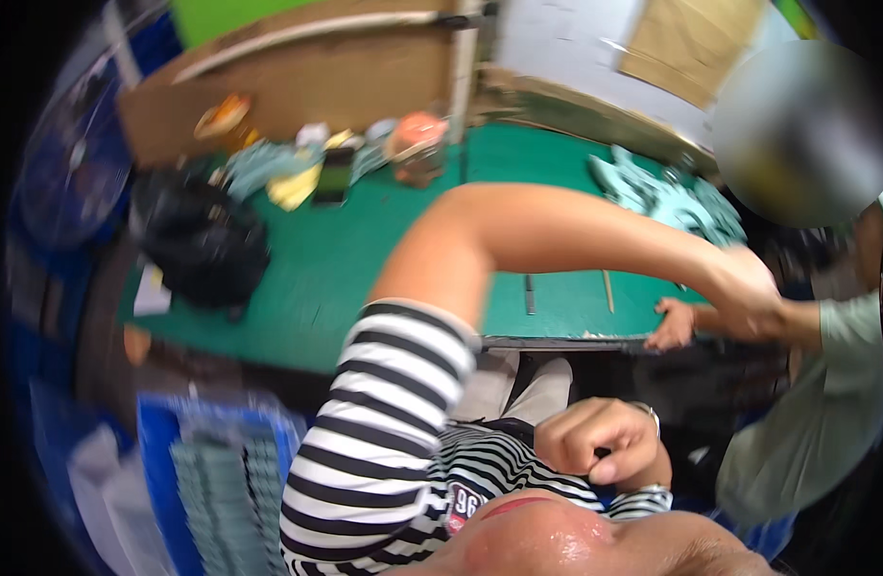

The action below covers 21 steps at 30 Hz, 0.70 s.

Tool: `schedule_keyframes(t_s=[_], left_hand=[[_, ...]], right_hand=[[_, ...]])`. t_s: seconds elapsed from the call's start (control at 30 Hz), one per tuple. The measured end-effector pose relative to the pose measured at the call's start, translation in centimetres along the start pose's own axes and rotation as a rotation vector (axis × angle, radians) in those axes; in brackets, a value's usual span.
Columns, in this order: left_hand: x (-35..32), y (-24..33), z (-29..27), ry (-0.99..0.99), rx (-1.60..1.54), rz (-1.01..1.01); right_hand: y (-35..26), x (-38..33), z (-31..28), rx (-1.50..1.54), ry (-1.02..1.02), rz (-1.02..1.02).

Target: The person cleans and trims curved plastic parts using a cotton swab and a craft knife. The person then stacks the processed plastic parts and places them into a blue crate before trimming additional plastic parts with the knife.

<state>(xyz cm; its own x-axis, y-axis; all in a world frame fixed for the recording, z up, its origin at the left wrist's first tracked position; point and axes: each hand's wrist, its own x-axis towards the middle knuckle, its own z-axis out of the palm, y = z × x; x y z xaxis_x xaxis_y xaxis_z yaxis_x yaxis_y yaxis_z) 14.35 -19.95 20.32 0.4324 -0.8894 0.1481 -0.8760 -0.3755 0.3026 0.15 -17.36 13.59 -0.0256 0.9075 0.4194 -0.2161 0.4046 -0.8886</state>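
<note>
Head view: left hand (749, 293) past green table's (346, 278) edge.

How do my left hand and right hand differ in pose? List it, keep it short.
The left hand is stretched far out over the right edge of the green table, next to a co-worker's hand. The right hand is pulled in close to the striped shirt.
The right hand is curled into a fist. The left hand is too blurred to tell its grip.
Both are bare.
</note>
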Motion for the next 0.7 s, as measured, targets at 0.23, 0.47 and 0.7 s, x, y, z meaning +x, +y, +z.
schedule_keyframes(t_s=[0.23, 0.47, 0.7], left_hand=[[9.8, 8.2, 1.3, -0.075, 0.288, 0.393], [6.7, 4.2, 1.7, -0.097, 0.283, 0.398], [-5.8, -8.5, 0.7, 0.274, 0.113, 0.189]], right_hand=[[1.3, -0.7, 0.7, -0.108, -0.037, 0.306], [1.7, -3.8, 0.7, -0.428, 0.532, 0.372], [4.5, -5.3, -3.3, -0.598, 0.965, 0.426]])
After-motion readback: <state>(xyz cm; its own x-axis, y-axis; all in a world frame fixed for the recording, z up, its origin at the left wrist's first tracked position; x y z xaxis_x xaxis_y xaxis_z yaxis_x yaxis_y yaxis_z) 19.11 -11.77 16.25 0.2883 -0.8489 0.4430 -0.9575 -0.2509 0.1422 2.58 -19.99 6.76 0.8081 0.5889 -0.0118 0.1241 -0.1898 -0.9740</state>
